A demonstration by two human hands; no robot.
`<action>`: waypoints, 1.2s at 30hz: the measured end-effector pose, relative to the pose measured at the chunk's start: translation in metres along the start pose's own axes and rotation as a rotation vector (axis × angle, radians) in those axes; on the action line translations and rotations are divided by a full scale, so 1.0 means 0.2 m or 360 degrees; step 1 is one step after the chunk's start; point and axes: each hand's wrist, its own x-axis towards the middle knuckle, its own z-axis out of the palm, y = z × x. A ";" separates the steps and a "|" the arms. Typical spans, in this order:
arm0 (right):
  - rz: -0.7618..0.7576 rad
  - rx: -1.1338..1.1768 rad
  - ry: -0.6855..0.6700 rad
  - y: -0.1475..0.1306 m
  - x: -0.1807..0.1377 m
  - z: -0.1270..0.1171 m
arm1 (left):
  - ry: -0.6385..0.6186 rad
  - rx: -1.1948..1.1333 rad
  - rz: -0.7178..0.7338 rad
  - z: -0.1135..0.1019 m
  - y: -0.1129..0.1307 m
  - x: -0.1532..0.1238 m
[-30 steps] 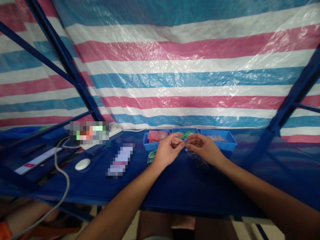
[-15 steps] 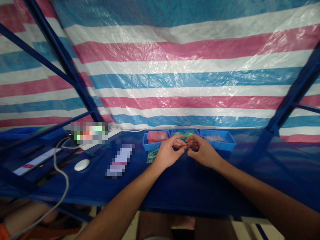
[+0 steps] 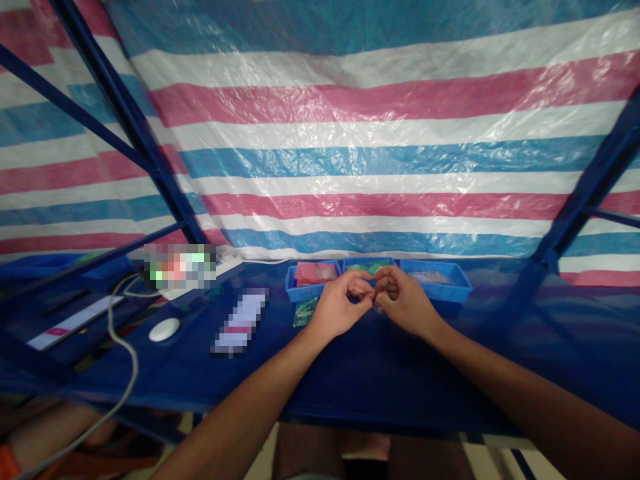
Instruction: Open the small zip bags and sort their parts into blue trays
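My left hand (image 3: pixel 343 305) and my right hand (image 3: pixel 404 303) meet above the blue table (image 3: pixel 350 373), fingers curled and fingertips pinched together around something small that I cannot make out. Just behind them stand three blue trays in a row: the left tray (image 3: pixel 311 277) holds red bags, the middle tray (image 3: pixel 369 265) green ones, the right tray (image 3: pixel 437 277) clear ones. A small green bag (image 3: pixel 304 311) lies on the table by my left wrist.
A white mouse (image 3: pixel 164 329) with its cable (image 3: pixel 127 360) sits at the left, near a keyboard (image 3: pixel 70 323). A blurred packet (image 3: pixel 240 322) lies between mouse and trays. A striped tarpaulin (image 3: pixel 350 133) and blue frame bars (image 3: pixel 130 120) close off the back.
Both hands have drawn closer together and curled tighter. The clear bag that hung below my right hand a second ago no longer shows.
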 end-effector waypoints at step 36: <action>-0.0478 -0.0970 -0.0524 -0.03 0.00 -0.11 | -0.0020 0.0646 0.0102 -0.06 0.05 -0.01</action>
